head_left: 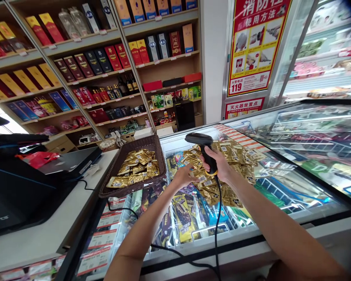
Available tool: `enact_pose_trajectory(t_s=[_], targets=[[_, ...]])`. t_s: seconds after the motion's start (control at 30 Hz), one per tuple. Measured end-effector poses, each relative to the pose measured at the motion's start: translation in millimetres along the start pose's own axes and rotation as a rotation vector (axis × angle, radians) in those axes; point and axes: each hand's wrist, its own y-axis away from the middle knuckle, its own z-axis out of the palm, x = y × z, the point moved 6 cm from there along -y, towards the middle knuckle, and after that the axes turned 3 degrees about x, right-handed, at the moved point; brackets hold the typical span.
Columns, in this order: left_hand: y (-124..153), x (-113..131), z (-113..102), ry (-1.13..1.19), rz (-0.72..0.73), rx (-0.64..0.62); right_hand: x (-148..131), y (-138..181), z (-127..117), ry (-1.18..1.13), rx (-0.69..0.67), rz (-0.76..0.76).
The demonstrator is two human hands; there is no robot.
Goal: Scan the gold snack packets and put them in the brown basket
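Note:
My right hand (219,164) is wrapped round the handle of a black barcode scanner (201,141), its head pointing left over a heap of gold foil packets (231,156) on the freezer's glass lid. My left hand (185,174) reaches into the near side of that heap, fingers closed on a gold packet (196,171). The scanner's black cable (216,230) hangs down toward me. To the left, a brown wicker basket (114,171) holds several more gold packets (137,166) and sits partly on the counter edge.
A glass-topped chest freezer (280,207) full of ice creams runs in front of me. A white counter (41,230) with a black register screen (14,191) is at left. Shelves of boxed bottles (84,62) fill the back wall; a red fire-safety poster (254,43) hangs at right.

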Motion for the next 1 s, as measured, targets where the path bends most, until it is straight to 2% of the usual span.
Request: enact_pose_trajectory(t_s=[0.07,0.17,0.27,0.47,0.6,0.73,1.0], targets=[[-4,-1,-8,0.044,0.013,0.029,0,0,1,-0.001,-0.002,-0.005],[-9,-4,-19,0.174,-0.014,0.002,-1,2,1,-0.011,0.005,-0.002],[-11,-8,-41,0.366,-0.074,0.021,-2,3,1,-0.033,0.015,0.007],[-13,-16,-98,0.751,-0.142,0.216,1,1,0,-0.029,0.007,-0.006],[-12,-21,-123,0.911,-0.165,0.337,3,2,2,-0.017,-0.011,0.011],[-9,-22,-135,1.022,-0.145,0.398,4,5,6,0.005,-0.037,0.019],[-6,-20,-142,1.049,-0.152,0.474,8,8,11,0.05,-0.125,0.043]])
